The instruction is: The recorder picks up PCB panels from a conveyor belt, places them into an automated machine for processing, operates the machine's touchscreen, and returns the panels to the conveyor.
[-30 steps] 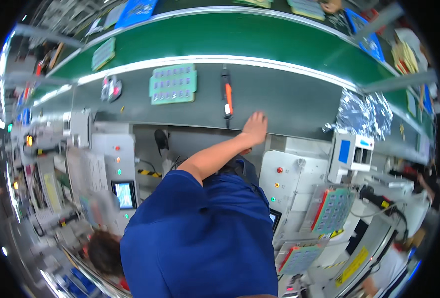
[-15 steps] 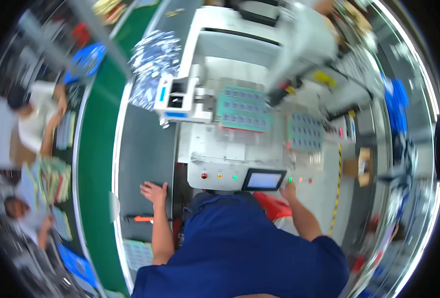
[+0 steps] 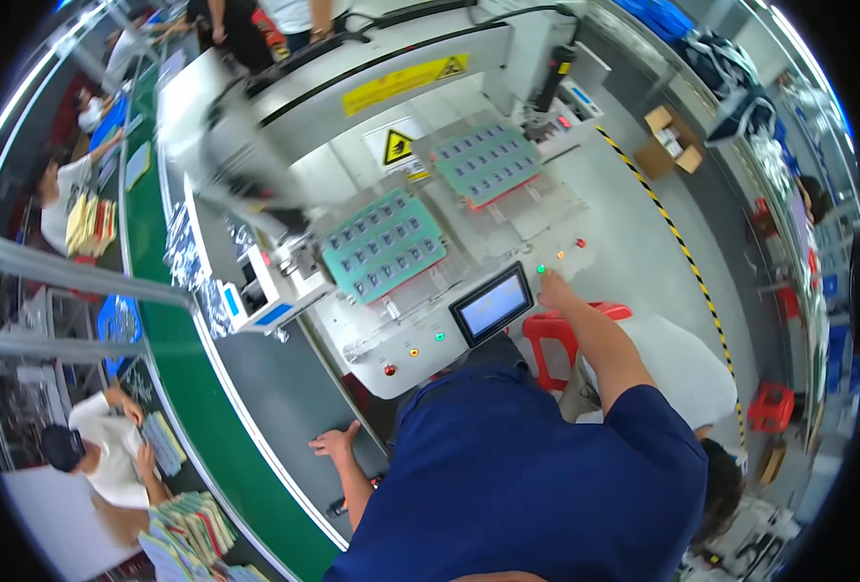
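My left hand (image 3: 335, 442) rests with its fingers spread at the edge of a dark grey work surface (image 3: 299, 388), holding nothing. At the front panel of a white machine (image 3: 376, 364), my right hand (image 3: 553, 289) has its fingers curled beside a green button (image 3: 540, 270); whether a fingertip presses it is hard to make out. A lit touchscreen (image 3: 491, 305) lies just left of that hand. Behind the panel, a green board panel (image 3: 383, 244) and a second green board panel (image 3: 486, 163), both with rows of small dark parts, lie on fixtures.
A blurred machine head (image 3: 245, 160) stands by the left board and a white feeder (image 3: 273, 291). A green conveyor (image 3: 197, 364) runs along the left, with co-workers beyond. A red stool (image 3: 551, 344) and a person in white (image 3: 677, 369) are near my right arm.
My view has turned, so the machine appears tilted. The machine head has moved from the left board's right side to its left, by the feeder. My right hand stays by the green button.
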